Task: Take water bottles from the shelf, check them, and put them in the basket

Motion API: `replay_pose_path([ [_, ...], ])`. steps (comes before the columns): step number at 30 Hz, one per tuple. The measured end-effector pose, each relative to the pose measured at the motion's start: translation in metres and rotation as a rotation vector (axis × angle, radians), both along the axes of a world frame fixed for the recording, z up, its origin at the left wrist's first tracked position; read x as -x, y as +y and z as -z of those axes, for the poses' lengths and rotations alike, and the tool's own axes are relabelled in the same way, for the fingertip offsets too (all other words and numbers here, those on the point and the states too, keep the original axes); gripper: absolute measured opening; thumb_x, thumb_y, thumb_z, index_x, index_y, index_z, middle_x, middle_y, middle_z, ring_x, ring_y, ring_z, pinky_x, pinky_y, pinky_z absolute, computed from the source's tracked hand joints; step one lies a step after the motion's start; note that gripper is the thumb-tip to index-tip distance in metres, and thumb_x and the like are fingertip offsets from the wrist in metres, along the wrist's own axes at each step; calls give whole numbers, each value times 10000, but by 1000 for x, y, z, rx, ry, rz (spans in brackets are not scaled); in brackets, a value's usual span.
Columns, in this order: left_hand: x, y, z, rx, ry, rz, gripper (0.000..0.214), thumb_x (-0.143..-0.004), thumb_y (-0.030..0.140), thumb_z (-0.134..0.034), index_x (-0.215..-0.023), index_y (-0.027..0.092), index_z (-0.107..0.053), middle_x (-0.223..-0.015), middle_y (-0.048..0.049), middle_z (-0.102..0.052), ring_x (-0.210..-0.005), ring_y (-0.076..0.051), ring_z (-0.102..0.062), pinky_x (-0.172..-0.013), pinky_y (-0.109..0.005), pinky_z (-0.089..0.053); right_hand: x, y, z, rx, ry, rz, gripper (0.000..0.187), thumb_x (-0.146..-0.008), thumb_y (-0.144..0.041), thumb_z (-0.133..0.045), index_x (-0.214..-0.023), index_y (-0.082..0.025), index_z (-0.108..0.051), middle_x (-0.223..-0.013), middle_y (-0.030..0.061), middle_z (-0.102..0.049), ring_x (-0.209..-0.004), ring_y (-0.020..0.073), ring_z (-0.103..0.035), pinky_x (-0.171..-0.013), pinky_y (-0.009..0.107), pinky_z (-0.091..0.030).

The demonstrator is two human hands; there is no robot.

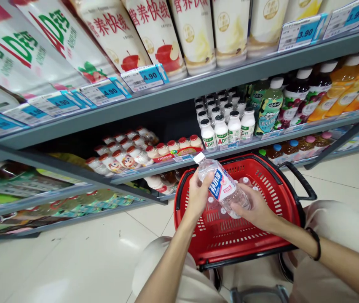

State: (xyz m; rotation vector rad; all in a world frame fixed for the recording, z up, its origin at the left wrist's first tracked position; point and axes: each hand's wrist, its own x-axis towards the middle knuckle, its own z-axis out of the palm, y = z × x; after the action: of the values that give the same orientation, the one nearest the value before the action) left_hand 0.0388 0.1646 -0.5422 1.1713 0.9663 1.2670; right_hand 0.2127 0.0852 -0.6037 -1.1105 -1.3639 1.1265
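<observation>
A clear plastic drink bottle [222, 185] with a white cap and a blue, white and pink label lies tilted between my two hands, above a red shopping basket [245, 242]. My left hand [199, 191] is wrapped round its upper part, below the cap. Near the base, my right hand [257, 208] grips the other end, with the thumb on the near side. Several more clear bottles with pale caps [245, 180] stand inside the basket, partly hidden by my hands and the held bottle.
A shelf unit [179, 99] rises in front of me, with price tags along its edges. Small white bottles [220, 130] and shrink-wrapped small bottles [122, 158] stand on the middle shelf. The basket's black handle [304, 185] sticks out to the right. Pale floor tiles [81, 261] lie at left.
</observation>
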Motion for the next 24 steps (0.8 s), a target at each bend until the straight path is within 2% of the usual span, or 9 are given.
replay_pose_path([
  [3, 1, 0, -4, 2, 7, -2, 430, -729, 541, -841, -821, 155, -673, -713, 18, -622, -593, -89, -493, -603, -191, -422, 0, 0, -1, 1, 46, 13, 501, -869, -410, -774, -1297, -221, -594, -1169, 62, -708, -995, 226, -682, -848, 319, -554],
  [13, -2, -7, -4, -36, -12, -17, 459, -723, 539, -847, -919, 145, -718, -701, 11, -614, -623, -108, -541, -613, -198, -473, 3, -2, 4, 64, 222, -116, 497, -894, -386, -760, -1303, -223, -529, -1140, 53, -692, -982, 205, -665, -894, 334, -534],
  [19, -3, -8, -2, -31, -28, -37, 438, -730, 533, -840, -886, 142, -719, -718, -5, -651, -624, -113, -553, -621, -209, -485, 2, -2, -3, 12, 194, -85, 496, -889, -409, -754, -1298, -212, -554, -1164, 70, -705, -1027, 227, -676, -893, 333, -545],
  [24, -3, -9, -8, -25, -1, -2, 441, -699, 522, -856, -866, 136, -722, -726, -29, -690, -628, -140, -589, -613, -234, -483, 2, -3, 3, -2, 140, -83, 465, -911, -410, -729, -1309, -230, -572, -1194, 76, -702, -1045, 243, -678, -922, 356, -544],
])
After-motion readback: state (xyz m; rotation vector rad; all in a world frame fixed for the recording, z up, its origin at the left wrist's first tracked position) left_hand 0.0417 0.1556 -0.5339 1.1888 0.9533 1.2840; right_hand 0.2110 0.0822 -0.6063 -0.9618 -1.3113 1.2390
